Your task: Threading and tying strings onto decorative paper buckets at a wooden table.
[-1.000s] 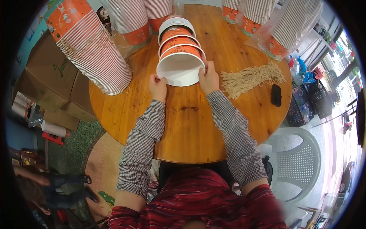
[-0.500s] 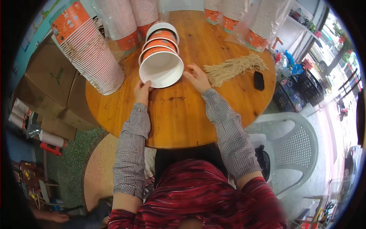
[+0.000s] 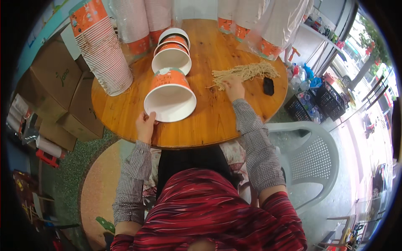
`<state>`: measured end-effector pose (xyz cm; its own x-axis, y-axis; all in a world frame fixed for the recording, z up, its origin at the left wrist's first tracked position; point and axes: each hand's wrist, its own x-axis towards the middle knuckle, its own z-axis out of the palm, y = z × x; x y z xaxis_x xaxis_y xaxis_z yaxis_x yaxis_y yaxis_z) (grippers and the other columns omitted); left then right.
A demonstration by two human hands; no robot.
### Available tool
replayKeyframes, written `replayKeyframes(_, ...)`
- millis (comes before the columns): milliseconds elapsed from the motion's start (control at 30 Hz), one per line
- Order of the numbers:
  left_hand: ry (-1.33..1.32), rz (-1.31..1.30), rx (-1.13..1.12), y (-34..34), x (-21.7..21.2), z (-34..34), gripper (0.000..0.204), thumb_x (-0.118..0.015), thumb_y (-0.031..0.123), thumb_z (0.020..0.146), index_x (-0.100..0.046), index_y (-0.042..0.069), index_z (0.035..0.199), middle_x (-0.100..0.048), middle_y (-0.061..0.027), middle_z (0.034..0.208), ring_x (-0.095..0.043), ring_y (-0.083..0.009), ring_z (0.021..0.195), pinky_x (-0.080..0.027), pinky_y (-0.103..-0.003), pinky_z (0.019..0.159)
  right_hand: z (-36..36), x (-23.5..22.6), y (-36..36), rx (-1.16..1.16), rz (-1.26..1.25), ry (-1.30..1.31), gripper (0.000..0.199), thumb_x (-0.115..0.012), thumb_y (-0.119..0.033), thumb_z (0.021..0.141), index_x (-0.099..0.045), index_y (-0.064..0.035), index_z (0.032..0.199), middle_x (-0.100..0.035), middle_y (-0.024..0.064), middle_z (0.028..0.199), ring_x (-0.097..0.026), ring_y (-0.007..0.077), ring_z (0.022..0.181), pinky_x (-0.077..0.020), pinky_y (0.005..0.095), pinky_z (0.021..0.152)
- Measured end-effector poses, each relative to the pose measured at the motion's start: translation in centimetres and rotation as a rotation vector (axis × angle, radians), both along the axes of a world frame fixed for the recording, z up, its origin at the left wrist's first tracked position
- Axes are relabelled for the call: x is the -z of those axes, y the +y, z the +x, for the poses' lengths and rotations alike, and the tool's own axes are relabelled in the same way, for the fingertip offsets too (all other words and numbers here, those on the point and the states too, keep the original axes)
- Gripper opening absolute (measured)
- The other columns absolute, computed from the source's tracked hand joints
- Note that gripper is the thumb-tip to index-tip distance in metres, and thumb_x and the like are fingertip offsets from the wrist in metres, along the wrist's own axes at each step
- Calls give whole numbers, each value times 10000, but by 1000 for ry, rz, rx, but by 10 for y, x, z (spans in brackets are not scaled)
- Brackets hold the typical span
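A large orange-and-white paper bucket (image 3: 169,98) lies tilted on the round wooden table (image 3: 209,121), its white inside facing me. My left hand (image 3: 145,126) holds its lower rim. A short nested row of like buckets (image 3: 172,54) lies behind it, apart from it. My right hand (image 3: 233,88) rests on a bundle of pale straw strings (image 3: 247,72) to the right, fingers touching the strands.
Tall stacks of orange-and-white paper cups (image 3: 102,50) stand at the left and back of the table; more stacks in plastic wrap (image 3: 272,29) are at the back right. A small black device (image 3: 268,86) lies by the strings. Cardboard boxes (image 3: 54,83) at left, a white plastic chair (image 3: 310,159) at right.
My left hand has pulled the front bucket off the nested row toward me. My right hand let go of it and moved right onto the straw strings.
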<state>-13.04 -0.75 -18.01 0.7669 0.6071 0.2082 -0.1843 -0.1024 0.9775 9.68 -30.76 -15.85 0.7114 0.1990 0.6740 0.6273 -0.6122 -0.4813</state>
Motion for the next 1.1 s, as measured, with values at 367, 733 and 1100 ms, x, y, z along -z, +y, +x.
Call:
replayKeyframes(367, -33, 105, -29, -14, -3, -19, 178, -613, 139, 892, -539, -20, 926, -559, -17, 721, -519, -79, 622, -453, -229, 565, -26, 2, 34, 3, -490, -11, 89, -602, -151, 847, -635, -100, 912, -565, 60, 996, -549, 249, 993, -478, 377, 782)
replayKeyframes(733, 60, 244, 71, -5, 2, -14, 256, -611, 118, 892, -569, -39, 1090, -619, -59, 900, -592, -123, 775, -497, -244, 706, -205, 6, 18, -864, 283, 806, 84, -487, -94, 953, -530, -23, 967, -573, 5, 754, -488, 45, 624, -431, 194, 583)
replayKeyframes(1100, -19, 443, 280, -107, -12, -93, 392, -466, 271, 942, -613, -19, 723, -606, -167, 692, -607, -287, 647, -458, -361, 603, -239, -15, 25, -808, 49, 486, 93, -521, -38, 883, -540, 0, 966, -600, 136, 811, -618, 260, 731, -488, 320, 655)
